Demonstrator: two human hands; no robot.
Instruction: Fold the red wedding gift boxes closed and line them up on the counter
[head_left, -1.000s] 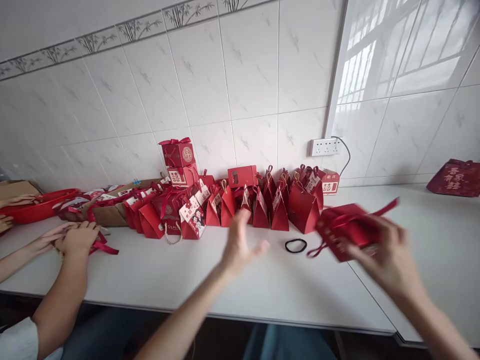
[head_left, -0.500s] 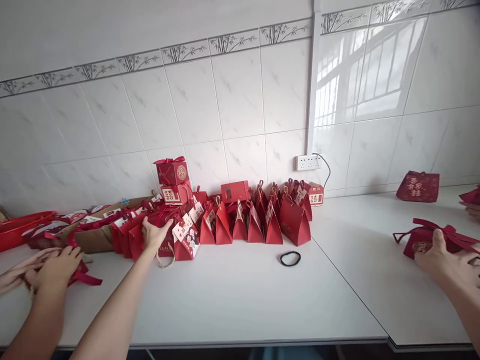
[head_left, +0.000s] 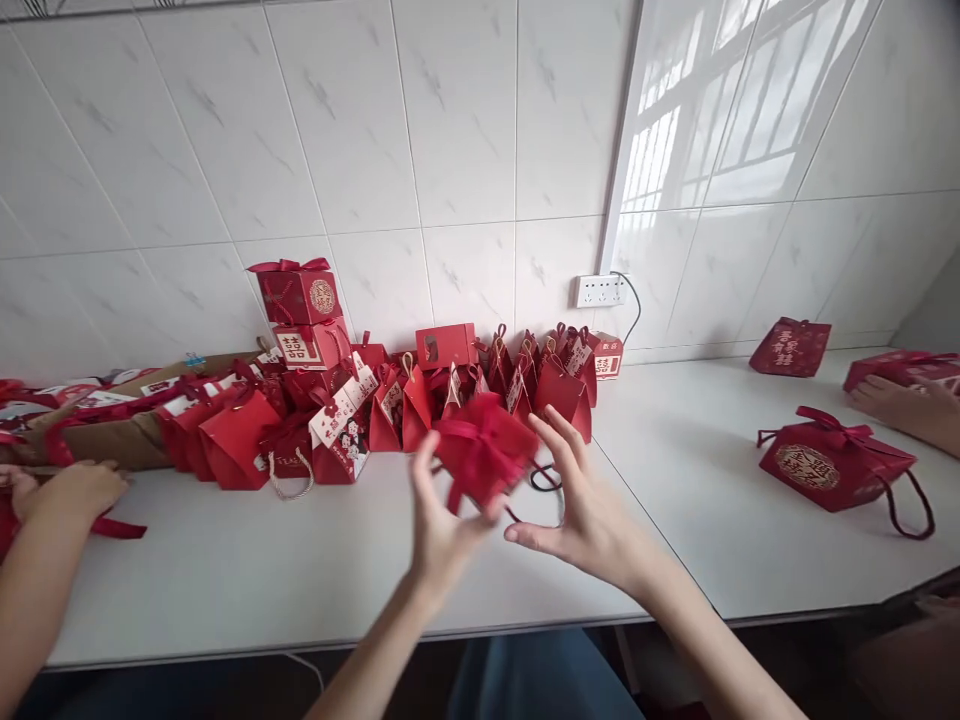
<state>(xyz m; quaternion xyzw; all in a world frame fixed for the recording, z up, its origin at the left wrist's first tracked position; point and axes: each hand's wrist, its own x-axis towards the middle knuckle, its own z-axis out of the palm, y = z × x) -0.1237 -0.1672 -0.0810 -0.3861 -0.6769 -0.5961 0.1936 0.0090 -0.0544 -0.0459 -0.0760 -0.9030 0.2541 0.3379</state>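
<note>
My left hand (head_left: 442,525) grips a small dark red gift box (head_left: 486,448) with a ribbon bow on top, fingers on its left side and thumb under its front edge. The box is held above the middle of the white table (head_left: 300,590) and is a little blurred. My right hand (head_left: 589,505) is beside the box's right side, thumb and fingers spread apart around a gap. A black elastic band (head_left: 546,478) lies on the table partly behind that hand. Farther right stands another red gift box (head_left: 829,462) with a gold emblem, bow and cord handle, untouched.
Rows of red gift bags (head_left: 238,440) line the wall, with two stacked boxes (head_left: 300,292) among them. A power strip (head_left: 601,291) is on the tiled wall. Another person's hand (head_left: 71,495) works at the left; someone else's hand (head_left: 904,405) touches a box at the right.
My left hand has brought the gift box from the left row to the middle. My right hand has let go of the emblem box and come in beside it. The view has tilted down.
</note>
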